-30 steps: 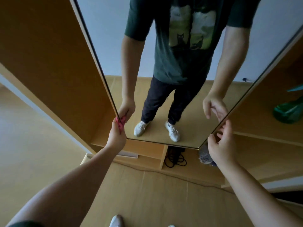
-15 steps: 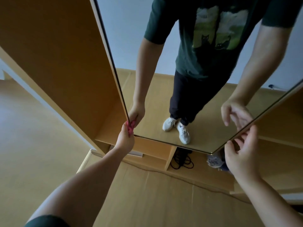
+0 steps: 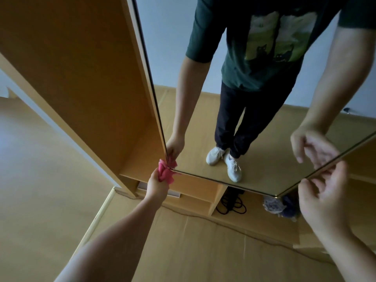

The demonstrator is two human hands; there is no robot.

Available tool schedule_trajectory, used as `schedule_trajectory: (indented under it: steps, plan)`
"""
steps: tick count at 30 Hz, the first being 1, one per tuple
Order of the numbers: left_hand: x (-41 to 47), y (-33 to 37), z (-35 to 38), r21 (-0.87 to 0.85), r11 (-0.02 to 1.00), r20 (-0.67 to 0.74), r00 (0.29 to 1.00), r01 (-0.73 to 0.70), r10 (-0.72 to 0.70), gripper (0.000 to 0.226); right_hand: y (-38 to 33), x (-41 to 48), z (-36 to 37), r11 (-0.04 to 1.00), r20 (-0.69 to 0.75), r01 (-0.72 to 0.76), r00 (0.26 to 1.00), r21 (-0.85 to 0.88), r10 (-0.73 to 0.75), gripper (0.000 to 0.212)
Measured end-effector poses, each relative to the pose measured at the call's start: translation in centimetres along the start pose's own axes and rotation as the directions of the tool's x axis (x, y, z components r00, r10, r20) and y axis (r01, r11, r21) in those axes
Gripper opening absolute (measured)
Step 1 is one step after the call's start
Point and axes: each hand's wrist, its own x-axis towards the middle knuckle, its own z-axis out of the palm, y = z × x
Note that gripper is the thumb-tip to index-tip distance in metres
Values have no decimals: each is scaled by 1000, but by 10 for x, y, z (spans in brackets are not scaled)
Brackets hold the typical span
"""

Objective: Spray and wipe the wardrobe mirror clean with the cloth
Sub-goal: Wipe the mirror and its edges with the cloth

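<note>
The wardrobe mirror (image 3: 191,119) is a tall door panel with a thin gold edge, reflecting a person in a dark green T-shirt and white shoes. My left hand (image 3: 157,185) grips a crumpled pink cloth (image 3: 165,173) and holds it against the mirror's lower left corner. My right hand (image 3: 323,197) hovers beside the mirror's right edge near the lower right corner, fingers loosely spread and holding nothing. No spray bottle is in view.
Behind the open door stands the wooden wardrobe (image 3: 81,68) with low shelves. A black coiled cable (image 3: 232,204) and a bundle of fabric (image 3: 274,206) lie in the bottom compartment. Tan flooring (image 3: 183,251) runs below me.
My left hand slid the cloth down the mirror's left edge to the bottom corner. More of the pink cloth shows now. My right hand stays by the right edge.
</note>
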Motion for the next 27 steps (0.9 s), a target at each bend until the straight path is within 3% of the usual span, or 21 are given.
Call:
schedule_trajectory:
  steps: [5, 17, 27]
  plan:
    - [-3, -8, 31, -56, 991, 30, 992, 124, -122, 44, 8, 2, -4, 997, 57, 38, 998, 64, -41, 67]
    - [-47, 10, 85, -301, 935, -8, 980, 187, -198, 38, 20, 13, -31, 966, 182, 217, 965, -144, -190, 31]
    - [-65, 3, 127, -236, 953, -20, 979, 191, -201, 41, 25, 16, -30, 952, 185, 261, 955, -161, -231, 26]
